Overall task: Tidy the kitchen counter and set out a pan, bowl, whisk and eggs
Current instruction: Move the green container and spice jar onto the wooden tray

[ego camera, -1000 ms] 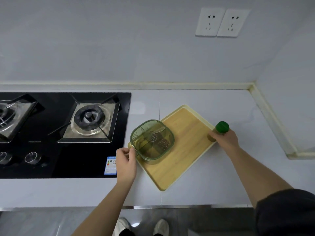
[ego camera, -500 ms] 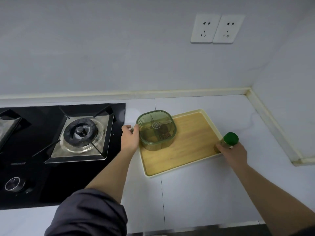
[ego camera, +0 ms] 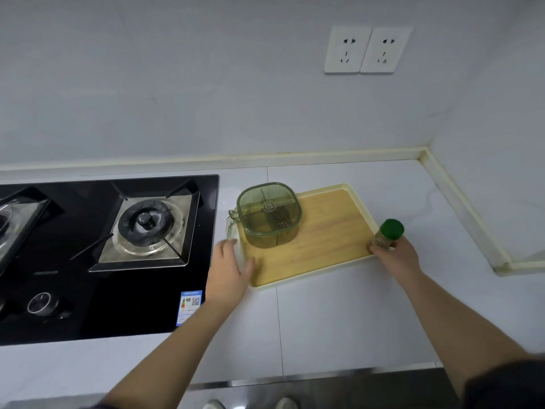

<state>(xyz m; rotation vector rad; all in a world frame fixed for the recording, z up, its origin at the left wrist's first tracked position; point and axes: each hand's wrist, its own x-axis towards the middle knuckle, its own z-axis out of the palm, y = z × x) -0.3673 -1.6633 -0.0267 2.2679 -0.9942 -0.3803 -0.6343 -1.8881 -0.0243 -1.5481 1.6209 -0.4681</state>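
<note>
A wooden tray (ego camera: pixel 324 243) with a pale rim lies on the white counter, right of the stove. A green see-through seasoning box (ego camera: pixel 269 214) with several compartments stands on the tray's left part. My left hand (ego camera: pixel 228 271) lies at the tray's left front corner, fingers fairly straight and blurred, with the thumb over the rim. My right hand (ego camera: pixel 396 256) grips a small spice jar with a green cap (ego camera: pixel 390 231) at the tray's right edge. No pan, bowl, whisk or eggs are in view.
A black glass gas stove (ego camera: pixel 97 261) with a burner (ego camera: pixel 146 224) and a knob (ego camera: pixel 41 302) fills the left. Two wall sockets (ego camera: pixel 365 50) sit above. The counter ends in a corner wall at the right (ego camera: pixel 460 202); its front edge runs along the bottom.
My left hand has let go of the seasoning box's side and dropped to the tray's left front corner. The tray now lies nearly square to the wall. The right hand still holds the jar.
</note>
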